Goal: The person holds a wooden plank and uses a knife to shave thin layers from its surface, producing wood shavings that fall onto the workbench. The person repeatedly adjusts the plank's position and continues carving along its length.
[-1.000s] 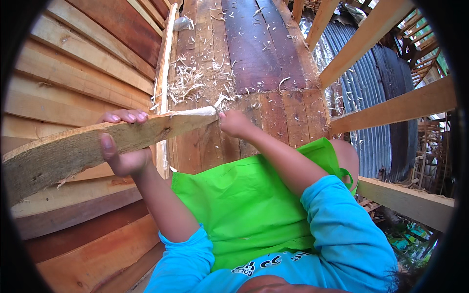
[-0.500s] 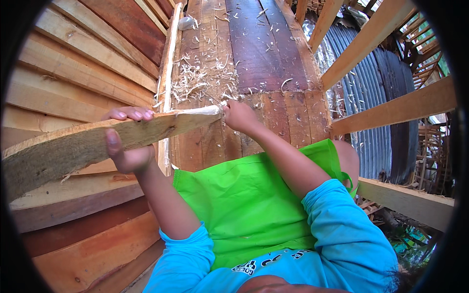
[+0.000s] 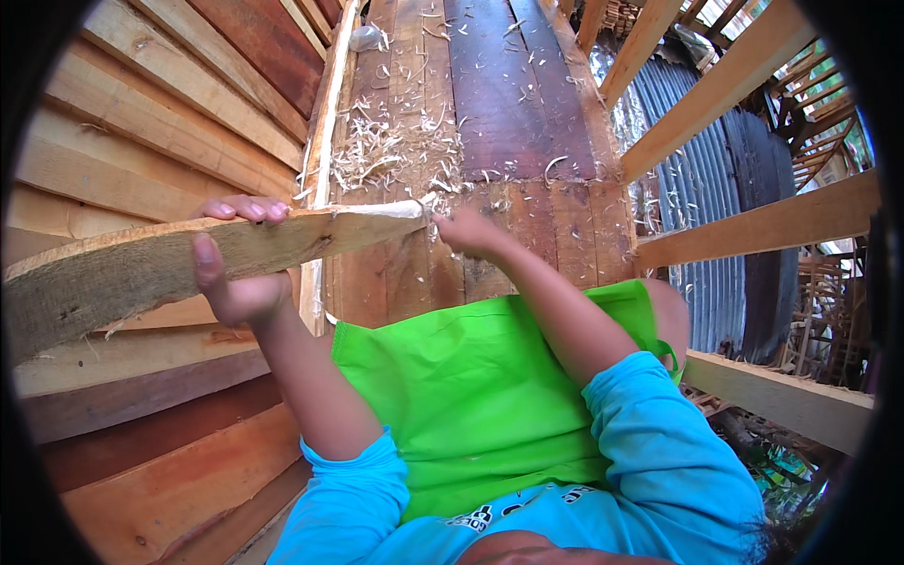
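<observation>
My left hand (image 3: pixel 234 273) grips a long, curved wooden plank (image 3: pixel 188 268), with the thumb on its near face and the fingers over its upper edge. The plank slants from the left rim toward the middle, where its narrowed end (image 3: pixel 381 213) is pale and freshly cut. A light curl of wood (image 3: pixel 427 199) stands up at this tip. Just right of the tip is my right hand (image 3: pixel 468 233), closed and slightly blurred. A thin dark edge shows between it and the wood, but what the fingers hold is mostly hidden.
Wood shavings (image 3: pixel 381 151) lie heaped on the plank floor (image 3: pixel 513 94) ahead. Stacked boards (image 3: pixel 141 141) line the left side. Wooden rails (image 3: pixel 753 221) and corrugated metal sheets (image 3: pixel 702 179) stand on the right. A green apron (image 3: pixel 480 386) covers my lap.
My right hand has shifted slightly right and down, off the plank's tip. A curl of wood now stands out there. The left hand has slid slightly left and still grips the plank.
</observation>
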Demonstrator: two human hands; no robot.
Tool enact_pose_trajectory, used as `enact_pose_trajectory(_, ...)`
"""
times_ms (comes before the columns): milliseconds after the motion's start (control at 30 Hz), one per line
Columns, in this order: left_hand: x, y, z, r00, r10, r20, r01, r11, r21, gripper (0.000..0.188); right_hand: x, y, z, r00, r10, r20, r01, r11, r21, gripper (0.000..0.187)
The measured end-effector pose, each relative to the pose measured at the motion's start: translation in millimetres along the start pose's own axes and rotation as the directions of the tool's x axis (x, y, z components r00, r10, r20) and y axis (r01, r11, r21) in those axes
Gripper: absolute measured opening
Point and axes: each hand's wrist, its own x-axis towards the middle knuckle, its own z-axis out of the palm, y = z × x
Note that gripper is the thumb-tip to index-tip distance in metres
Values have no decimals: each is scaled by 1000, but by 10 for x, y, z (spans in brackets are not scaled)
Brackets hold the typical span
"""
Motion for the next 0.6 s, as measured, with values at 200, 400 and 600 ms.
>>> enact_pose_trajectory(200, -16, 12, -40, 999, -13, -34, 14, 1000, 23, 37, -132, -322, 201, 950, -257, -178, 273, 959, 75, 50)
enact_pose_trajectory(400, -30, -12, 46, 998, -11, -57, 14, 999, 48, 37, -195, -366, 193, 936, -331, -118, 342, 936, 84, 48)
enact_pose_trajectory(600, 12, -31, 154, 991, 1, -135, 13, 995, 101, 37, -55, -226, 238, 973, -210, -97, 215, 975, 50, 50)
